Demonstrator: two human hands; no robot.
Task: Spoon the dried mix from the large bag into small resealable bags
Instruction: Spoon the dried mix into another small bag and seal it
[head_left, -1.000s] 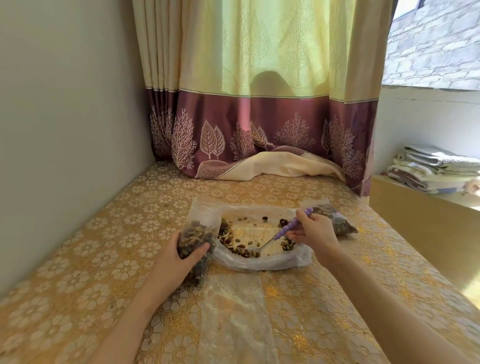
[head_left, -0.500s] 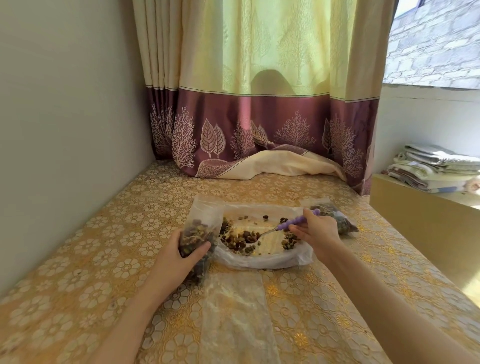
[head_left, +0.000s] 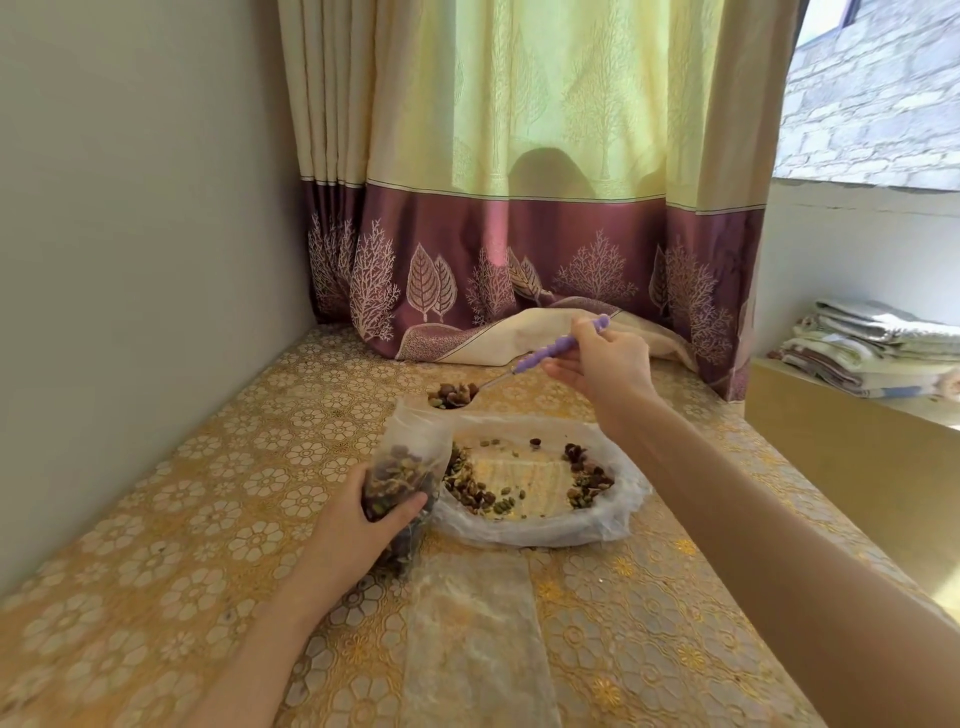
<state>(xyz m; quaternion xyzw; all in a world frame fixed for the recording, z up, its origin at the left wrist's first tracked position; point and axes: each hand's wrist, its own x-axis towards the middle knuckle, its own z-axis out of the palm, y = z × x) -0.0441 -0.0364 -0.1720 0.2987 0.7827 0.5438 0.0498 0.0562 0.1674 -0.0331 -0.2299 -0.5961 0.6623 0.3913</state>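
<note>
The large clear bag (head_left: 621, 512) lies open on the gold-patterned tabletop, with dried mix (head_left: 470, 486) scattered round its inside. My left hand (head_left: 358, 525) grips a small resealable bag (head_left: 410, 457), held upright and partly filled with mix. My right hand (head_left: 605, 364) pinches the purple handle of a spoon (head_left: 550, 349). The spoon's bowl, heaped with mix (head_left: 453, 395), hovers right at the small bag's open top.
An empty flat clear bag (head_left: 467, 639) lies near the front edge. A maroon and yellow curtain (head_left: 519, 260) hangs behind, its hem draped on the table. A wall runs along the left. Folded cloths (head_left: 872, 348) are stacked on a ledge at the right.
My right hand lifted the spoon out of the large bag, loaded with mix, and carried it up and left to the mouth of the small bag. The left hand stayed put.
</note>
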